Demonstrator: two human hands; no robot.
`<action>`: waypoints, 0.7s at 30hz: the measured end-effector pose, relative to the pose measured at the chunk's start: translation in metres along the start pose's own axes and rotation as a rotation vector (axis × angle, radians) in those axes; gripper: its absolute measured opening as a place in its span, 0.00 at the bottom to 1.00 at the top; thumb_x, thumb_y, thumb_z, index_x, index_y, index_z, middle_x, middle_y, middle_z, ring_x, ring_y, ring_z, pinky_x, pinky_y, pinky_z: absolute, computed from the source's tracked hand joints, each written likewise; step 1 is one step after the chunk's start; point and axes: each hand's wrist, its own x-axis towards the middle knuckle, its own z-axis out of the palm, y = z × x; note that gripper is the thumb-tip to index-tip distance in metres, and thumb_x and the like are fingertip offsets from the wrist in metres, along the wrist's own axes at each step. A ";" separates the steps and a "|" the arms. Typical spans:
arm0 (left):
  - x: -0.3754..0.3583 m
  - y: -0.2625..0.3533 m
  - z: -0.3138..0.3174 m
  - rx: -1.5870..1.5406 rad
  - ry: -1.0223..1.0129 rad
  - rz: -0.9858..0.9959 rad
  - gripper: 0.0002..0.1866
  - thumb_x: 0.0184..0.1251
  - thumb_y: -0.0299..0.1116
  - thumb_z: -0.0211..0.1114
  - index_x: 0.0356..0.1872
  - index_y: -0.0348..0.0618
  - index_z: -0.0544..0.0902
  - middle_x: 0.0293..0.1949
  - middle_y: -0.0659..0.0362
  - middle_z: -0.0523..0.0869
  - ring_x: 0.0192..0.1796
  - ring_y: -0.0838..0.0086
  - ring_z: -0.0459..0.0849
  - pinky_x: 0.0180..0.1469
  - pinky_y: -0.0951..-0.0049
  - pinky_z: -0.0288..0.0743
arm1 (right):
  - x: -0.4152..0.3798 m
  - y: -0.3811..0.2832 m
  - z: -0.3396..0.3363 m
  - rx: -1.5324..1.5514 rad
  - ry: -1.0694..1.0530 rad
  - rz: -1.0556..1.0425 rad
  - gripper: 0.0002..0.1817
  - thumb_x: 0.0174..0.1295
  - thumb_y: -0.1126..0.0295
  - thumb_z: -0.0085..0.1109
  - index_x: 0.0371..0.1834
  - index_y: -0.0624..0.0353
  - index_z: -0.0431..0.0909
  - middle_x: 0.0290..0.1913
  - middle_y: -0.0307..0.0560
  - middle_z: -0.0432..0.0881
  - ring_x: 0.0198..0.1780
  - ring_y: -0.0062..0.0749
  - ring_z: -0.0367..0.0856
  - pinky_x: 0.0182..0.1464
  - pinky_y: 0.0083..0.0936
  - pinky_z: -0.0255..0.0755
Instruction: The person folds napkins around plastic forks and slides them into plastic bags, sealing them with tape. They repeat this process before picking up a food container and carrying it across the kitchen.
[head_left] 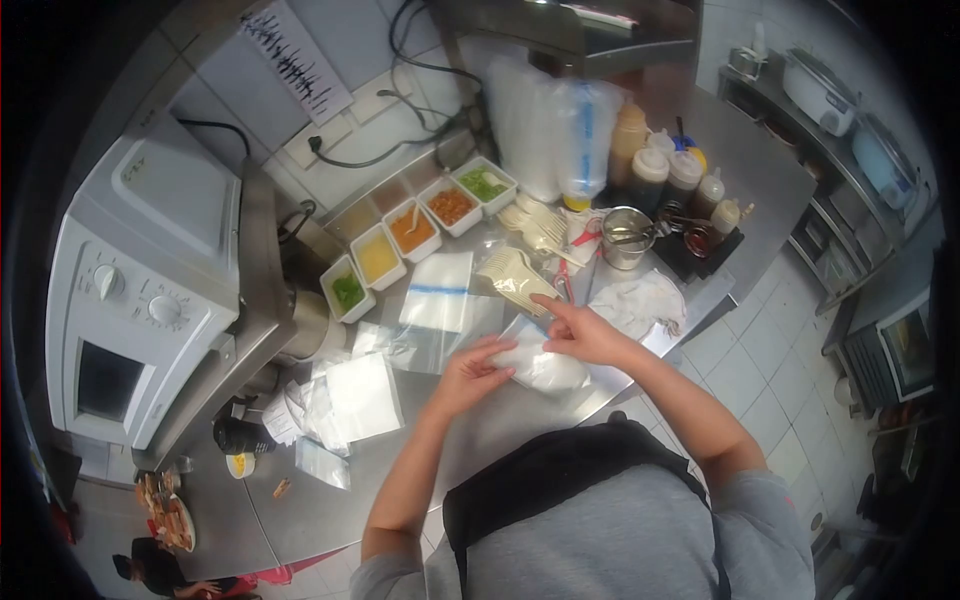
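Item 1, far left at nine o'clock: white boxy microwave oven with two dials, standing clear of the work.

Item 2, at ten o'clock from the hands: diagonal row of white rectangular tubs of green, yellow, orange and red fillings.

Item 3, lower left at seven o'clock from the hands: loose stack of clear flat plastic bags on the grey steel counter.

Item 4: left hand, fingers curled and pinching the near edge of the clear plastic bag holding a white folded napkin, which lies on the counter just in front of the body.

Item 5: right hand, fingers flattened on the same bag's far end, forefinger extended toward eleven o'clock; not clenched.

Item 6, at twelve o'clock, just beyond the right hand: bundle of cream plastic forks.

Item 7, at one o'clock: squeeze bottles of brown sauce with white caps.

Handling note, as judgement: pin the bag with the left hand while the right presses air out and smooths along the seal, keeping the contents flat and away from the opening.
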 end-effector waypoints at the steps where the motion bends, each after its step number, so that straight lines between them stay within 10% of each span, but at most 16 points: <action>1: 0.007 0.010 -0.006 0.205 -0.139 0.007 0.18 0.60 0.21 0.65 0.52 0.41 0.81 0.51 0.57 0.80 0.44 0.79 0.80 0.41 0.80 0.75 | -0.001 -0.009 -0.008 -0.083 -0.043 -0.056 0.39 0.54 0.77 0.62 0.71 0.55 0.55 0.25 0.42 0.78 0.27 0.26 0.76 0.35 0.23 0.72; 6: 0.038 0.038 0.028 0.612 -0.419 0.097 0.13 0.56 0.24 0.68 0.44 0.42 0.85 0.42 0.56 0.86 0.41 0.78 0.82 0.39 0.77 0.75 | -0.008 -0.038 -0.043 -0.305 -0.121 -0.171 0.38 0.52 0.78 0.63 0.69 0.52 0.60 0.27 0.47 0.80 0.28 0.35 0.80 0.37 0.28 0.74; 13: 0.060 0.021 0.095 0.612 -0.154 0.048 0.14 0.56 0.25 0.68 0.45 0.41 0.85 0.41 0.51 0.87 0.44 0.69 0.85 0.47 0.72 0.76 | -0.060 -0.028 -0.178 -0.136 0.164 -0.164 0.26 0.56 0.78 0.60 0.61 0.58 0.70 0.30 0.43 0.84 0.33 0.24 0.83 0.40 0.23 0.76; 18: 0.066 -0.023 0.110 -0.332 0.299 -0.008 0.19 0.59 0.22 0.66 0.53 0.40 0.78 0.51 0.54 0.81 0.50 0.66 0.82 0.51 0.69 0.77 | -0.089 0.079 -0.330 0.263 0.960 -0.202 0.11 0.65 0.74 0.53 0.49 0.60 0.77 0.37 0.42 0.84 0.38 0.24 0.82 0.42 0.22 0.76; 21: 0.073 -0.026 0.127 -0.559 0.423 0.165 0.22 0.60 0.22 0.64 0.57 0.42 0.73 0.55 0.54 0.78 0.51 0.67 0.82 0.50 0.70 0.80 | -0.075 0.154 -0.380 0.124 1.000 0.040 0.16 0.66 0.62 0.53 0.51 0.60 0.77 0.42 0.44 0.83 0.45 0.27 0.80 0.45 0.27 0.75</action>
